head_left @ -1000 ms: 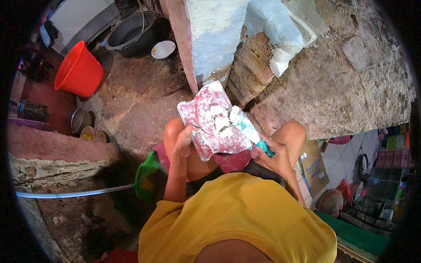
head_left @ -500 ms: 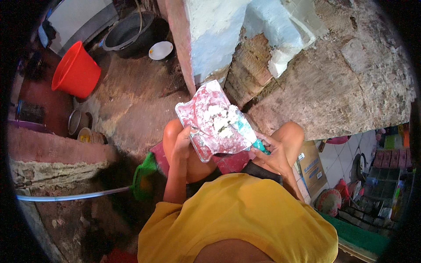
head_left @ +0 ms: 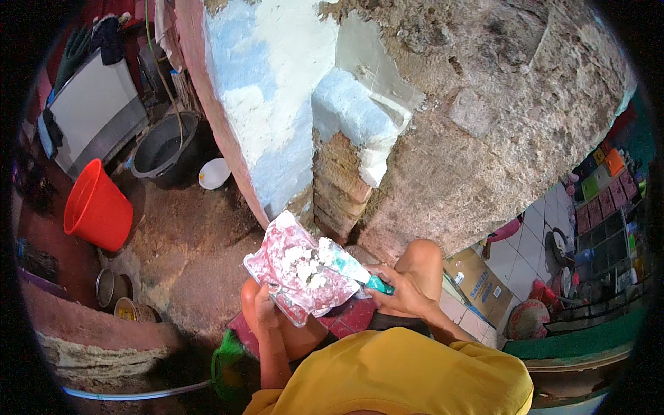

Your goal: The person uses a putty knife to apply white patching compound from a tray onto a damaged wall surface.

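Note:
My left hand (head_left: 265, 308) grips the near left edge of a red board (head_left: 304, 306) smeared with white, holding it above my knees. A lumpy heap of white putty (head_left: 301, 264) sits in the middle of the board. In my right hand (head_left: 408, 296) is a putty knife (head_left: 378, 284) with a teal handle. Its putty-smeared blade reaches over the board's right side, beside the heap; whether it presses on the board I cannot tell.
Ahead stands a wall corner (head_left: 277, 90) with white and blue patches, broken low down, beside rough bare wall (head_left: 477, 166). To the left are a red bucket (head_left: 100, 211), a black tub (head_left: 166, 155) and a white bowl (head_left: 214, 174). A cardboard box (head_left: 477, 283) lies at right.
My view has tilted up, showing more wall, so the board and both hands sit lower and further left in the picture. Both hands keep their holds.

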Tool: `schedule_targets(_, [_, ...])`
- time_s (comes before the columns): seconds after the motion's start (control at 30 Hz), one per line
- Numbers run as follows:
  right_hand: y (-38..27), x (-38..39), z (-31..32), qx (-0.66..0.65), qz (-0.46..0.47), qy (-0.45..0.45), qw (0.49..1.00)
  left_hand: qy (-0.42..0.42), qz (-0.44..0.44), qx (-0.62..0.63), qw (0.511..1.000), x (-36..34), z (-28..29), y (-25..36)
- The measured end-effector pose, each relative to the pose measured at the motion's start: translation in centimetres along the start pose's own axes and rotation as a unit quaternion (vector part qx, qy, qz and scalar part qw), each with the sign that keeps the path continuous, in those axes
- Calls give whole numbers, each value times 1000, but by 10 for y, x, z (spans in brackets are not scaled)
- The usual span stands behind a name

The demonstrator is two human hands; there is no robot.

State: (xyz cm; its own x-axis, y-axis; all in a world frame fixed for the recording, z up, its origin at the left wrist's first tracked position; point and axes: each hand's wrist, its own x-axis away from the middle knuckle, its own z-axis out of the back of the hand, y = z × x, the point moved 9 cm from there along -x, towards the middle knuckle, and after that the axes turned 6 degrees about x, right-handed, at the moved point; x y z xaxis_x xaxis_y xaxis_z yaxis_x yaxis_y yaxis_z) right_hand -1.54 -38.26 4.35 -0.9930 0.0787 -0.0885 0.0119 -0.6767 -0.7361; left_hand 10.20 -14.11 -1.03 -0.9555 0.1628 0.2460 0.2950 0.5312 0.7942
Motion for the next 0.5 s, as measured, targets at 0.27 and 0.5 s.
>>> schedule_targets(0.27, [-12,0,7,-2,12,21,1000,-20,5,-38,999,-11,28,-17])
schedule_targets(0.5, [-13,-1,-6,86,-47,-62,993,29,3,58,998,-10,33,-18])
